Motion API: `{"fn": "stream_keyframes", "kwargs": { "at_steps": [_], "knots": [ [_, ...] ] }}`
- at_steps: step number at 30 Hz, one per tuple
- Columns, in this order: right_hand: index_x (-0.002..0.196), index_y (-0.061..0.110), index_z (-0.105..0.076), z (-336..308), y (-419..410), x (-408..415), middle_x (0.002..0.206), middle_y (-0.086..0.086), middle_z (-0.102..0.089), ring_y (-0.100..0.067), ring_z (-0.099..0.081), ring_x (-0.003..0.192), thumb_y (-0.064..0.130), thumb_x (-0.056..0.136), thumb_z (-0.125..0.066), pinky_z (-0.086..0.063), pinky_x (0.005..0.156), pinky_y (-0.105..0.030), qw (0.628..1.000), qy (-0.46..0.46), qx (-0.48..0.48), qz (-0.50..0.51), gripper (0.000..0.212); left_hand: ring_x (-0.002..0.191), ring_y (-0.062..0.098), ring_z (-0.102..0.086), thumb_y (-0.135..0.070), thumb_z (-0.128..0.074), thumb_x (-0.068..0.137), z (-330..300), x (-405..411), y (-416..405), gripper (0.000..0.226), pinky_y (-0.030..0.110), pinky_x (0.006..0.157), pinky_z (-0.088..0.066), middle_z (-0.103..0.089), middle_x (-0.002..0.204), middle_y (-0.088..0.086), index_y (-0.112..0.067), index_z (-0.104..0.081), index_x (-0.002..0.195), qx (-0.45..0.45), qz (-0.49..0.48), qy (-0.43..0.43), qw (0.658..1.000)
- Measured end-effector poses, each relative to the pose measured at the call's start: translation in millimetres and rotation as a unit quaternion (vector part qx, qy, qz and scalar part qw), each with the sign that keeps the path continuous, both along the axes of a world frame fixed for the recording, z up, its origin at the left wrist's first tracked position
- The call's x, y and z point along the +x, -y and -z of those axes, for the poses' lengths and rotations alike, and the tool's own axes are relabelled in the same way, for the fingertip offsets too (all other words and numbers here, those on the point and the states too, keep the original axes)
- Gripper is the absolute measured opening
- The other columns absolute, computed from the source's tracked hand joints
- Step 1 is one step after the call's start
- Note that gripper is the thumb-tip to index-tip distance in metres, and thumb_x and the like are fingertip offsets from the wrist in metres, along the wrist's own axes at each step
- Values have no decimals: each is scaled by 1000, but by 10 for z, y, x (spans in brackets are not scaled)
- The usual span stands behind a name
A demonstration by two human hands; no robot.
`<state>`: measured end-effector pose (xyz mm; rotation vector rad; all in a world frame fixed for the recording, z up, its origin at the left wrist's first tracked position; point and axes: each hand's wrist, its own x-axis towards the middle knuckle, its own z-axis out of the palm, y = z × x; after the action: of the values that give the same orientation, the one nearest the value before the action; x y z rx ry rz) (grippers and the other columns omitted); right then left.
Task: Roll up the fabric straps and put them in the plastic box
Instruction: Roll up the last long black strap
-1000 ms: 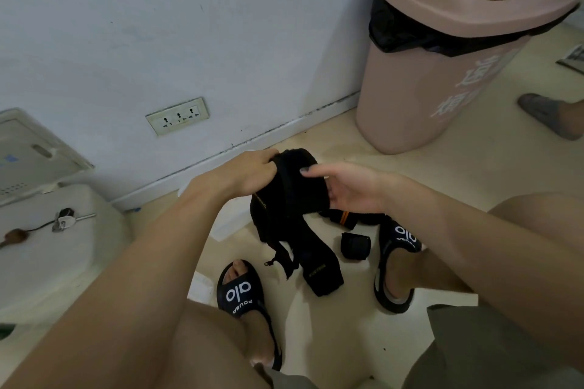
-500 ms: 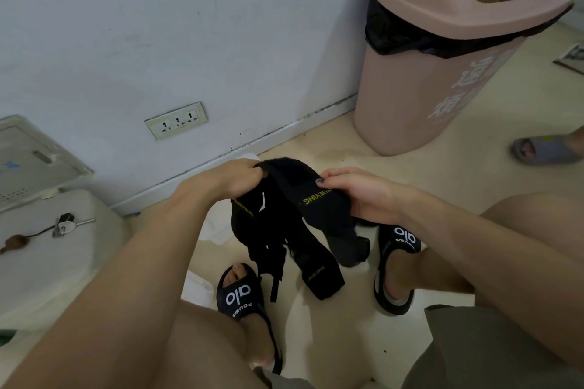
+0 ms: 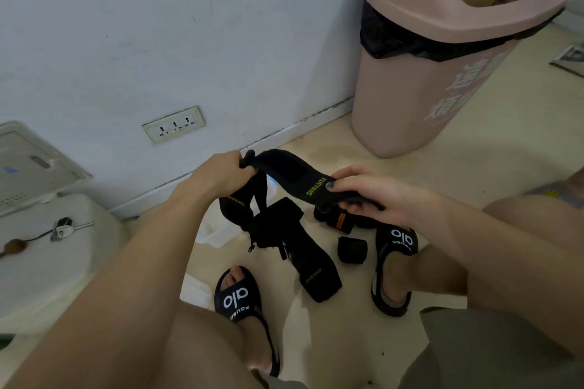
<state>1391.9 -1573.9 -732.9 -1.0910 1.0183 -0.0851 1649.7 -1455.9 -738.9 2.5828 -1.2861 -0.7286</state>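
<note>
Dim, even indoor light, no glare. Soft shadows lie on the floor point(image 3: 316, 341) under the legs. Wide-angle lens bows the wall point(image 3: 158, 25) and bin point(image 3: 426, 88); near forearms look soft.

The hands have drawn apart, pulling the bunched black strap point(image 3: 294, 175) out flat between them

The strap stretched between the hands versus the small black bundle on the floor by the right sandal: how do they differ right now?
The strap is unrolled and stretched in the air between the left hand and right hand; the bundle is rolled tight and lies on the floor, untouched. The strap is long and shows yellow lettering; the bundle is compact and shows none. Both are black fabric.
</note>
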Motion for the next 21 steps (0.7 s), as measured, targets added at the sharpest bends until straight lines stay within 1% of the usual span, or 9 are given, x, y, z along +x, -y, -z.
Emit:
{"fn": "stream_keyframes", "kwargs": {
  "at_steps": [1,3,6,9,11,13,15,17,21],
  "knots": [
    [113,7,-58,-21,23,-3,81,-10,-62,-11,-54,49,3,94,-69,-42,42,-18,1000,11,4,25,23,85,24,-57,-48,-58,98,-6,3,-3,33,35,68,-40,-60,92,6,-20,-47,84,3,0,4,1000],
    [114,8,-54,-83,94,-5,74,-8,-54,-8,-41,43,-1,97,-63,-29,35,-16,998,35,4,46,21,82,22,-56,-53,-66,93,-18,-4,-8,40,34,65,-40,-57,88,3,-19,-47,85,16,11,17,1000],
    [125,4,-52,-173,202,17,69,-6,-51,-9,-38,43,0,97,-63,-28,35,-18,999,23,-46,9,29,78,21,-54,-54,-63,95,-47,-58,27,42,33,62,-38,-56,85,2,-16,-49,86,12,26,12,1000],
    [124,14,-58,-228,202,126,74,-6,-61,-13,-52,57,2,96,-65,-42,49,-20,994,-10,-86,-68,31,75,18,-55,-55,-55,99,-78,-122,101,42,32,62,-41,-59,86,4,-15,-52,86,-21,24,1,999],
    [114,11,-63,-255,170,238,82,-8,-64,-15,-60,66,0,97,-63,-51,63,-23,990,-9,-93,-108,20,74,16,-55,-53,-52,100,-101,-160,141,40,32,61,-40,-59,84,2,-17,-52,83,-47,17,-3,999],
    [101,3,-64,-268,169,346,92,-15,-63,-19,-66,69,-6,97,-58,-59,65,-24,991,14,-73,-115,12,72,15,-54,-52,-52,101,-130,-192,175,39,33,61,-39,-58,82,1,-18,-51,81,-68,8,-5,998],
    [97,-3,-64,-259,223,426,104,-25,-62,-25,-71,75,-11,96,-56,-60,63,-25,995,40,-35,-89,11,75,18,-56,-52,-52,101,-152,-207,218,40,34,62,-40,-60,82,1,-17,-53,82,-87,-6,-4,996],
    [98,-4,-66,-222,314,480,119,-32,-63,-30,-72,89,-12,94,-56,-60,68,-27,996,42,-37,-74,14,80,23,-60,-54,-52,100,-166,-208,260,43,35,63,-41,-63,84,4,-14,-57,85,-107,-23,-1,994],
    [113,-1,-66,-177,506,552,130,-34,-61,-35,-68,110,-14,92,-56,-59,92,-37,994,32,-74,-70,26,78,27,-63,-54,-52,100,-201,-219,344,50,39,65,-47,-65,79,9,-7,-61,86,-150,-52,-7,987]
  ]
}}
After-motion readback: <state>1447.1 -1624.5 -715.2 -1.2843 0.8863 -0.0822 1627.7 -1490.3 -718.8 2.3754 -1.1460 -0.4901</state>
